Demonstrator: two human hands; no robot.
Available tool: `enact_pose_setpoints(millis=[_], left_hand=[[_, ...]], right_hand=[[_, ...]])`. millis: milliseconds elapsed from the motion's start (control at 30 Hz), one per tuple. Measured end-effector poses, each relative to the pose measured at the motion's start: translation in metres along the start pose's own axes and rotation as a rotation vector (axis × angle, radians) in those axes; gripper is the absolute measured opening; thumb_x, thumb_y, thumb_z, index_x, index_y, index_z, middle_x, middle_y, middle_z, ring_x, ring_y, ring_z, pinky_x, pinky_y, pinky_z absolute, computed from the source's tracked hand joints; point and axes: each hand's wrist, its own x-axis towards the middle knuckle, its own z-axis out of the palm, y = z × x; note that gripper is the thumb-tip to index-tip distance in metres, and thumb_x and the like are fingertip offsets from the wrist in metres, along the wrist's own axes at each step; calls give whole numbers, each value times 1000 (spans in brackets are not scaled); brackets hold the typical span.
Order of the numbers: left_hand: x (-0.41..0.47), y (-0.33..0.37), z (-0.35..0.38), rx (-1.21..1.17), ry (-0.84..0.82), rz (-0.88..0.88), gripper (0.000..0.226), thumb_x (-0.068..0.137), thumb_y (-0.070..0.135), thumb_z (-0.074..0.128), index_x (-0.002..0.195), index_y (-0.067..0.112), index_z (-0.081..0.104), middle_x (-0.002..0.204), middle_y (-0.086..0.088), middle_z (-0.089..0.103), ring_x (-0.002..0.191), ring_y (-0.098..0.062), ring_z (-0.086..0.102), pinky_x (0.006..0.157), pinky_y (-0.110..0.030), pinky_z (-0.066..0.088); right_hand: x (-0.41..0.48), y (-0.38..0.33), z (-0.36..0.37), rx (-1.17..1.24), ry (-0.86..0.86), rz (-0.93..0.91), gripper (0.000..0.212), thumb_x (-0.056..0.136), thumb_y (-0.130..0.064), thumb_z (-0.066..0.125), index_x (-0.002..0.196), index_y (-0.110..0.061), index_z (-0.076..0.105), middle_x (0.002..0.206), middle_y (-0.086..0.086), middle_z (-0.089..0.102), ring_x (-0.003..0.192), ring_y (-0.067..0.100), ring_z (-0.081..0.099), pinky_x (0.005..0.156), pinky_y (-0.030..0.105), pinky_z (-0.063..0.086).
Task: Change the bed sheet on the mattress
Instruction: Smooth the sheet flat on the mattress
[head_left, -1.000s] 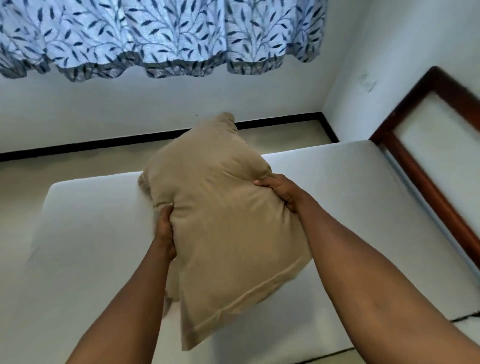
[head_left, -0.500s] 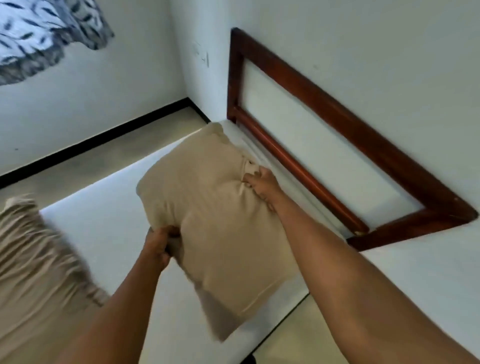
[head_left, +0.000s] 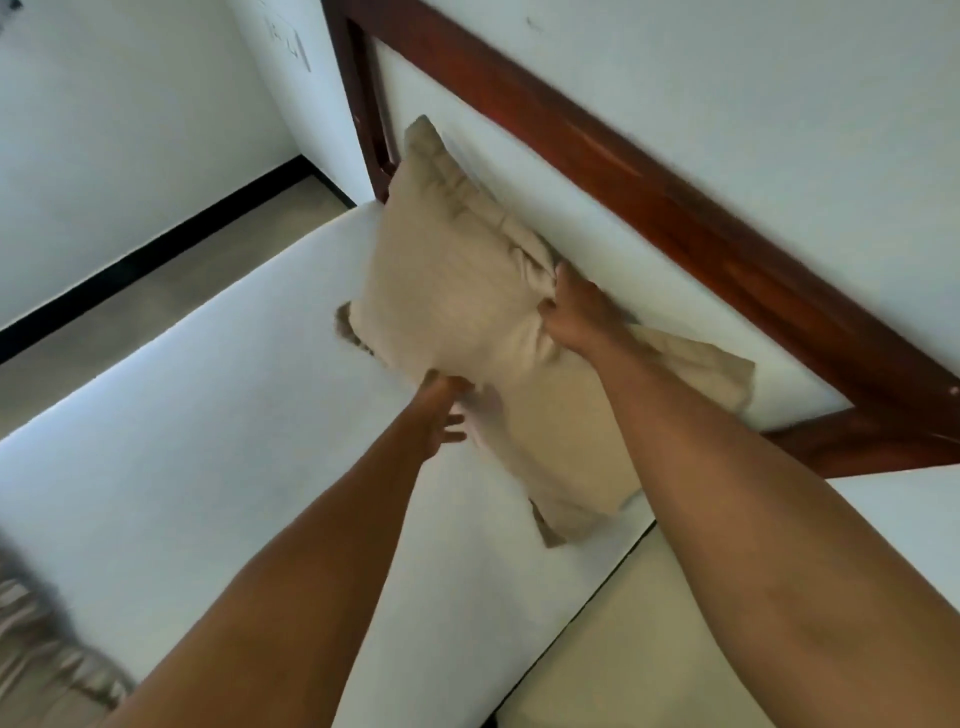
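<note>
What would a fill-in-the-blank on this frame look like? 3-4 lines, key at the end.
The right hand grips the pillow at its ____ edge.
The left hand, fingers spread, is at the pillow's ____ edge.
The mattress under the pillow is ____ in colour.
The headboard behind the pillow has a frame of dark ____.
Missing words: upper; lower; white; wood.
</note>
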Motion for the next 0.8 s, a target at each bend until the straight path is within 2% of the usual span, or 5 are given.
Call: enact_pose_setpoints(millis=[100,200,300,400,800], left_hand=[[21,2,39,113,-161,35,60,95,24,61,148,37,36,148,-4,43,131,-39,44,108,-57,40],[26,-5,55,205,-191,42,77,92,22,61,157,42,23,149,-3,46,136,-31,44,111,-57,36],[21,-15,48,166,-117,59,65,85,26,67,144,37,43,140,-2,54,132,-30,49,110,-57,41],[11,-23,20,141,40,50,76,81,23,70,150,32,42,136,-5,59,128,-32,52,105,-54,46],[-68,-72,-143,334,321,-8,71,84,26,72,149,34,45,112,-3,70,103,-24,65,96,-44,55]], right_hand=[[6,20,28,-184,31,166,60,100,-19,50,155,-10,26,155,19,40,142,43,38,113,70,25],[9,40,42,-259,81,198,72,96,-26,56,157,-8,21,160,21,30,145,45,30,114,70,24],[-4,52,55,-275,136,99,77,98,-26,52,161,-6,12,168,19,13,152,43,16,119,64,18],[-32,52,71,-257,191,-17,79,100,-33,49,161,-4,9,169,19,7,156,38,6,122,61,11],[-149,-57,144,-214,-253,-242,72,102,-34,46,160,-8,13,169,17,6,156,34,8,121,63,15]])
